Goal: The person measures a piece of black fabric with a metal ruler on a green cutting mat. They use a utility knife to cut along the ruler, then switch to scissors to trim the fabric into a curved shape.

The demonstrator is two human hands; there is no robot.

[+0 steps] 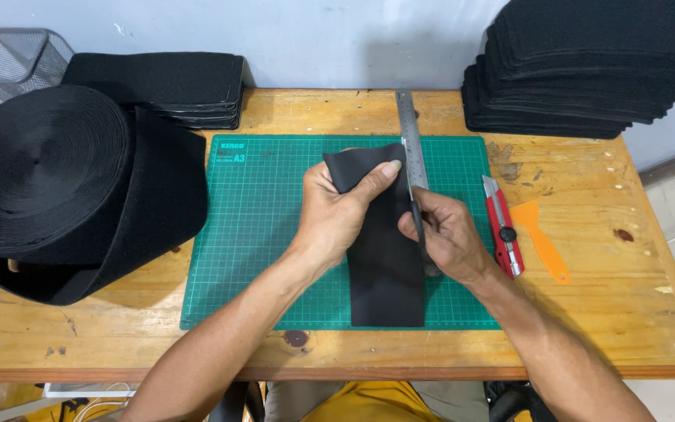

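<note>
- A black fabric strip [384,273] was laid lengthwise on the green cutting mat [267,234], its near end close to the mat's near edge, so that the gridded surface lay beneath it.
- The strip's far end was lifted off the mat and folded back by the left hand [337,219]; the fingers [388,168] of that hand were closed upon the raised corner, thumb on top, apparently so that the end could be peeled up and kept out of the way.
- A steel ruler [410,137] was set along the strip's right edge, running from the far side of the mat towards the middle, seemingly as a straight guide.
- The right hand [447,234] was pressed on the mat just right of the strip, at the ruler's near end. Its fingers were curled together around something slim and dark; what it was could not be told.
- A red utility knife [503,227] and an orange scraper [541,238] were left side by side on the bare tabletop [587,297] just right of the mat, within easy reach of the right hand.
- A large roll of black material [56,187] was kept left of the mat, partly overlapping its left border.
- Stacks of cut black pieces [587,62] were placed beyond the mat against the wall, at the far left and far right, clear of the working surface.
- A wire mesh basket [9,55] stood beyond the roll, at the far left.
</note>
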